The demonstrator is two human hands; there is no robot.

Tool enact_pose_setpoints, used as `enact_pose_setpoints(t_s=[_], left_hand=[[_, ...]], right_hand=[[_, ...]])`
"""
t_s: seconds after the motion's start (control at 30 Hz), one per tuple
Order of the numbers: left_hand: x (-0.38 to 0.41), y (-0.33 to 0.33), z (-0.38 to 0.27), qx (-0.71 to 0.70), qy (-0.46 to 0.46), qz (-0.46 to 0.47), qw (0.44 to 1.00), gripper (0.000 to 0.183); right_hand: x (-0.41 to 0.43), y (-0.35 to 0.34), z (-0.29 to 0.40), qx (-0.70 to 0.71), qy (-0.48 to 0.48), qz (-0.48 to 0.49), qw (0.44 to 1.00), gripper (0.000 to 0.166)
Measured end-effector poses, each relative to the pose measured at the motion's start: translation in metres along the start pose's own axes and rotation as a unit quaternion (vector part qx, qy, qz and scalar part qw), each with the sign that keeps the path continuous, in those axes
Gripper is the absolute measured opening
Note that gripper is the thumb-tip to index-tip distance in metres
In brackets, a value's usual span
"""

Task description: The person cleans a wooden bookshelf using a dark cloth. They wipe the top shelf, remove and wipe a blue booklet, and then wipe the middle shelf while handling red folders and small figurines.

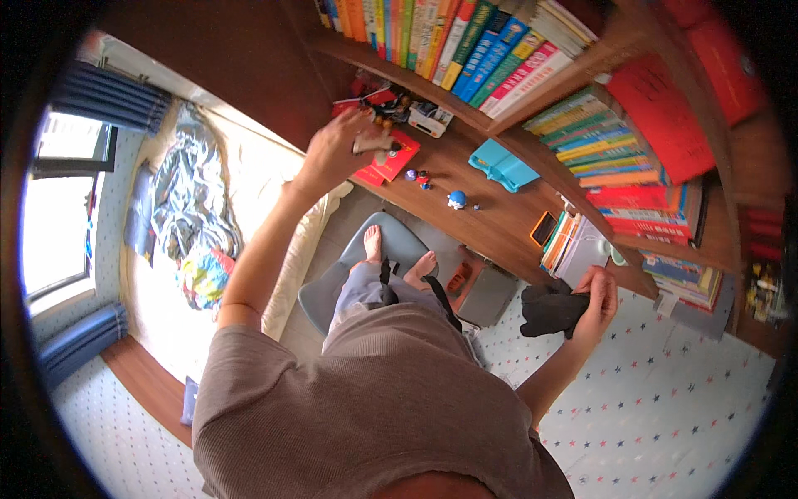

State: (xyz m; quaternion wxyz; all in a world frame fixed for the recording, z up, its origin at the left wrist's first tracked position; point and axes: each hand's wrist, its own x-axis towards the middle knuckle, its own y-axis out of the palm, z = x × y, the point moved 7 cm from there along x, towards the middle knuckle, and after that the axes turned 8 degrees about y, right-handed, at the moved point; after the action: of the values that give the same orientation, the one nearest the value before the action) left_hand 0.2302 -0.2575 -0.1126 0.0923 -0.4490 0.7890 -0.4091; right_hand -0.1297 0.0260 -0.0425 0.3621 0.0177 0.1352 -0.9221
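Observation:
My left hand (340,150) reaches over the left part of the wooden desk (399,203), above red booklets (399,157). It seems to pinch a small pale object (373,145), perhaps a toy; blur hides its exact shape. A crumpled black cloth (552,307) hangs from my right hand (600,296), which grips it off to the right, near the desk's end. Small toy figures (423,177) and a blue-and-white round figure (457,199) stand on the desk between my hands. Beyond my left hand lies a cluster of small items, with a white toy vehicle-like box (430,118) beside it.
My bare feet (373,242) are on a grey-blue chair (333,287). Bookshelves (499,125) full of books rise over the desk. A turquoise case (504,165), an orange-framed device (543,228) and upright books (564,243) occupy the desk. A bed (249,168) adjoins on the left.

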Motion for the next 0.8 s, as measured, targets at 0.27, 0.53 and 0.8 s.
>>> enact_pose_setpoints(t_s=[0.27, 0.53, 0.8], left_hand=[[-0.126, 0.233, 0.297, 0.030, -0.275, -0.062, 0.959, 0.037], [-0.090, 0.334, 0.425, 0.085, -0.313, -0.126, 0.938, 0.033], [-0.086, 0.376, 0.512, 0.147, -0.286, -0.105, 0.941, 0.022]], right_hand=[[0.025, 0.084, -0.087, -0.104, 0.097, 0.114, 0.983, 0.020], [0.031, 0.109, -0.207, -0.181, 0.168, 0.111, 0.963, 0.026], [0.023, 0.110, -0.298, -0.067, 0.333, 0.011, 0.940, 0.024]])
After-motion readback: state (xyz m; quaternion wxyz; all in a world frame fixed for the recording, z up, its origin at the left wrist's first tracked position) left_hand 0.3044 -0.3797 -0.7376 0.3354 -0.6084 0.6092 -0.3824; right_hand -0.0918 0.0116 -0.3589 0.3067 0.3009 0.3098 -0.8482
